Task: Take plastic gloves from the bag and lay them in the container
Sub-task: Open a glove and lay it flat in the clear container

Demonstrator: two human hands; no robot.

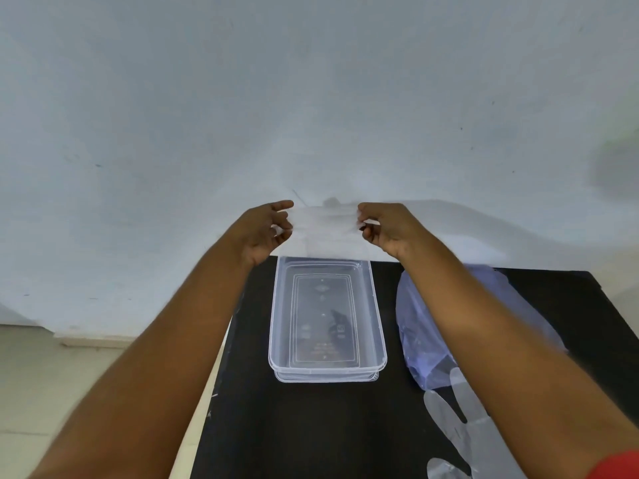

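Item 1, left hand [264, 229]: reaching forward above the far end of the bench [311, 426], its fingers [281, 216] closing in a pinch on the left edge of a thin clear plastic glove [325, 224].

Item 2, right hand [387, 229]: reaching forward at the same height, its fingers [366, 219] pinching the right edge of the same glove. The two hands are pulling the film flat between them.

Item 3, held glove: hanging in the air against the pale wall [311, 98], above and just beyond the far rim of the container [378, 319]. Its lower edge is drooping toward that rim; contact cannot be told, as the film is nearly see-through and blurred.

Item 4, container: clear, rectangular, sitting open on the black bench with its long side running away from the viewer. Nothing is showing inside but moulded marks on its floor.

Item 5, bag [418, 333]: bluish translucent plastic, lying crumpled on the bench just right of the container, partly hiding under the right forearm.

Item 6, second glove [466, 433]: clear, lying flat on the bench at the near right, its finger shapes pointing toward the bag and touching its near edge.

Item 7, red sleeve [619, 464]: showing at the lower right corner.
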